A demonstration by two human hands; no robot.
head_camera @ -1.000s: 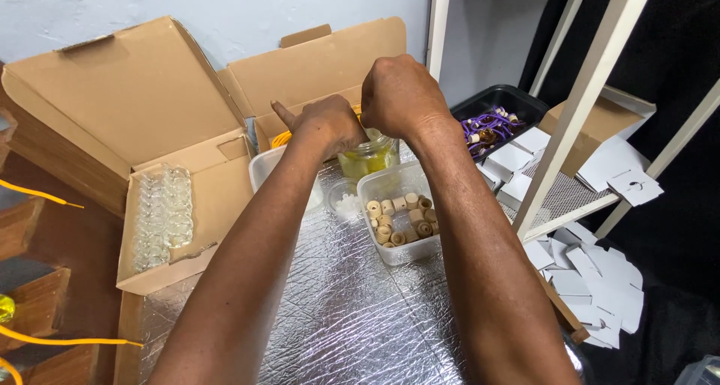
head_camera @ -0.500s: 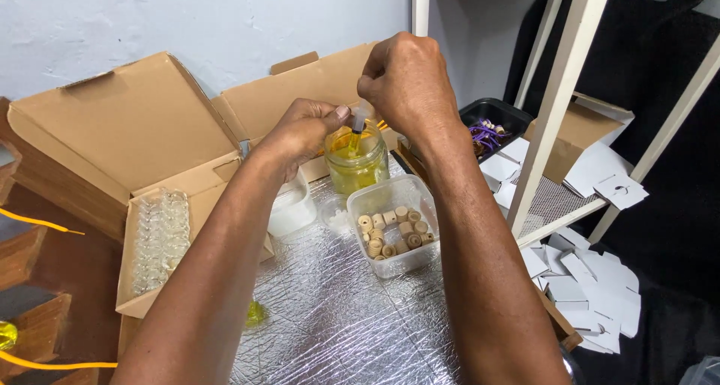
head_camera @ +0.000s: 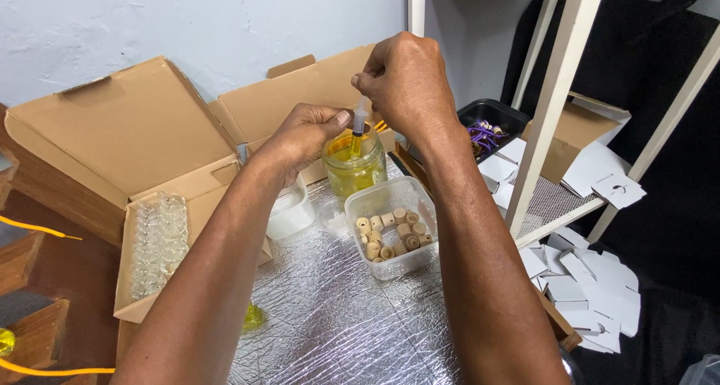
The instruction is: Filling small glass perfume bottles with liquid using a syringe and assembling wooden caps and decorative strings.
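Note:
My left hand (head_camera: pixel 306 136) grips the barrel of a small syringe (head_camera: pixel 357 132) whose tip dips into a glass jar (head_camera: pixel 354 169) of yellow liquid. Above it, my right hand (head_camera: pixel 403 83) pinches the top of the syringe's plunger. The barrel shows yellow liquid in its lower part. In front of the jar stands a clear plastic tub (head_camera: pixel 390 226) holding several small wooden stoppers. All of this sits on a silver foil sheet (head_camera: pixel 337 317).
An open cardboard box (head_camera: pixel 161 227) at left holds rows of small clear glass vials. A second open box (head_camera: pixel 300 100) stands behind the jar. A small white container (head_camera: pixel 291 214) sits under my left wrist. A white shelf frame (head_camera: pixel 551 107), white card pieces (head_camera: pixel 592 295) and a black tray (head_camera: pixel 491 122) lie to the right.
Both hands have risen from low over the jar. My right hand has gone higher and now holds the plunger top, with the syringe upright above the jar.

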